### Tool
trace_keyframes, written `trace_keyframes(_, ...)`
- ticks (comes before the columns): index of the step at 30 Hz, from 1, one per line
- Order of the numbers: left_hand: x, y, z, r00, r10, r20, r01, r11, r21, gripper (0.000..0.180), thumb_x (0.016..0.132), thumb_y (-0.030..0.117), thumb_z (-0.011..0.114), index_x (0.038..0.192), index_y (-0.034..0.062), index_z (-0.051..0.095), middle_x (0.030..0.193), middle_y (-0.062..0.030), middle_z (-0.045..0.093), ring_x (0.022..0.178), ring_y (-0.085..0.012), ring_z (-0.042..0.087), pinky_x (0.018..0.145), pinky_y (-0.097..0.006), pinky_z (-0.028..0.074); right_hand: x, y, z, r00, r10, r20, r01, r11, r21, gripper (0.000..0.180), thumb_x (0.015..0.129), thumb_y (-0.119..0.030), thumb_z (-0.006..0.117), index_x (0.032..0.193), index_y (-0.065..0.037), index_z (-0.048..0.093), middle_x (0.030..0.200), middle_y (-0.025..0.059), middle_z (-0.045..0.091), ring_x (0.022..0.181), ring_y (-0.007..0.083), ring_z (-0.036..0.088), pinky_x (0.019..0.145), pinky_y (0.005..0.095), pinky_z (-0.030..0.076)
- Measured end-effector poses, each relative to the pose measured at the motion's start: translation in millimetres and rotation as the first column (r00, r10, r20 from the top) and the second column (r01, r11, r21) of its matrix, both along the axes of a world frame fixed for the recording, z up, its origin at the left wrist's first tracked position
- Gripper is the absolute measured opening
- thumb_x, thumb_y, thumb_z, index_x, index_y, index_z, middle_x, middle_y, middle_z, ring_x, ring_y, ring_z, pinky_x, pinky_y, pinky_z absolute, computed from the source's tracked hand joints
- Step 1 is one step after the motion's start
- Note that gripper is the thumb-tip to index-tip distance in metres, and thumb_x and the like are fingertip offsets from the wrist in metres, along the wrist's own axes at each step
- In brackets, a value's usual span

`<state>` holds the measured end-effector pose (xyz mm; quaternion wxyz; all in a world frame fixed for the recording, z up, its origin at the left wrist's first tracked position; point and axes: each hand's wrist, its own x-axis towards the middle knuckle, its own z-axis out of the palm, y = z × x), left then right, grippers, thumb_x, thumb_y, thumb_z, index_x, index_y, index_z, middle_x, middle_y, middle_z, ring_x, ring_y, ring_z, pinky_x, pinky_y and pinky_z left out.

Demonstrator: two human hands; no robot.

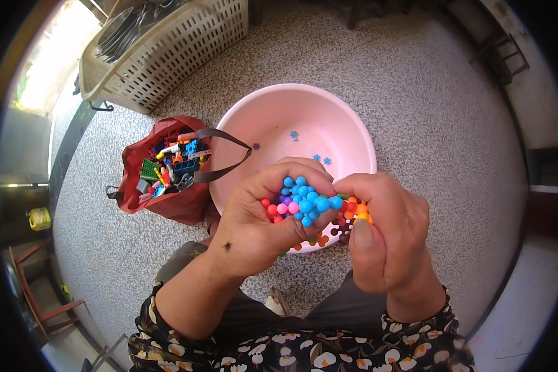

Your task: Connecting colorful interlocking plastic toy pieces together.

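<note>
My left hand (254, 220) is curled round a bunch of plastic ball-ended connector pieces (305, 201), mostly blue, with pink, red and purple ones. Close beside it, the curled fingers of my right hand (387, 229) pinch orange and red connector pieces (358, 211). The two hands nearly touch over the near side of a large pink basin (273, 102). Below and between them show dark brown pieces (342, 230) and orange-brown pieces; what bears these is hidden. A few small blue pieces (317, 157) lie on the basin's floor. A small dark spot, like a fly, sits by my left wrist.
Left of the basin stands a red fabric bag (186, 208) filled with mixed toy parts; its dark strap (232, 136) loops over the basin rim. A cream plastic basket (173, 56) stands at far left. At left is a reddish chair frame (28, 291). Speckled floor (428, 124) surrounds everything.
</note>
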<state>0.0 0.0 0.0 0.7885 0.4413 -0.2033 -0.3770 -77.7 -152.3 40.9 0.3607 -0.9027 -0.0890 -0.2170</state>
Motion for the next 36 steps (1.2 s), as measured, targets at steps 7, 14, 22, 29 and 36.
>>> trace_keyframes(7,-2.5,-1.5,1.6,1.000,0.014,0.007,-0.014,1.000,0.022,0.022,0.073,0.005,0.065,0.094,0.0018,0.058,0.098,-0.0085,0.053,0.092,-0.0156,0.050,0.084,-0.029,0.039,2.6,7.8,-4.4,0.990,-0.106,0.091,0.106,0.994,0.003,0.005,0.067,-0.007,0.055,0.071,-0.005,0.053,0.061,0.0070,0.051,0.048,0.0231,0.052,0.044,0.0306,0.043)
trace_keyframes(14,-5.0,-1.2,0.6,1.000,0.026,-0.010,-0.026,0.999,-0.032,0.024,0.074,-0.002,0.064,0.097,0.0011,0.058,0.097,-0.0065,0.052,0.088,-0.0128,0.052,0.079,-0.026,0.043,5.6,13.7,-6.1,0.971,-0.171,0.166,0.179,0.983,-0.033,0.004,0.066,-0.006,0.055,0.068,-0.005,0.052,0.058,0.0071,0.048,0.045,0.0231,0.049,0.042,0.0310,0.041)
trace_keyframes(22,-5.7,2.4,6.6,0.996,0.022,-0.088,-0.024,0.999,-0.025,0.024,0.076,0.002,0.066,0.099,0.0019,0.057,0.098,-0.0054,0.052,0.086,-0.0120,0.052,0.079,-0.025,0.043,11.7,14.1,-10.7,0.963,-0.154,0.221,0.176,0.981,-0.084,0.004,0.068,-0.007,0.055,0.068,-0.005,0.052,0.059,0.0070,0.047,0.046,0.0231,0.048,0.041,0.0310,0.041)
trace_keyframes(29,-3.4,8.0,3.6,0.965,0.013,-0.263,-0.037,0.995,-0.089,0.029,0.078,-0.002,0.063,0.105,0.0027,0.055,0.104,-0.0042,0.053,0.087,-0.0109,0.055,0.078,-0.024,0.046,8.3,12.8,1.9,0.999,-0.037,0.033,0.037,0.999,0.006,0.023,0.082,-0.021,0.059,0.087,0.001,0.053,0.072,0.0104,0.055,0.059,0.0154,0.056,0.054,0.0243,0.045)
trace_keyframes(36,0.8,7.0,15.7,0.891,-0.028,-0.453,0.054,0.997,0.046,0.035,0.077,-0.005,0.061,0.110,0.0012,0.054,0.105,-0.0058,0.057,0.082,-0.0137,0.060,0.077,-0.026,0.049,1.0,-1.4,-1.5,0.999,0.018,-0.039,-0.017,0.999,0.038,0.033,0.079,-0.018,0.068,0.099,0.003,0.053,0.082,0.0113,0.058,0.071,0.0145,0.058,0.062,0.0238,0.046)
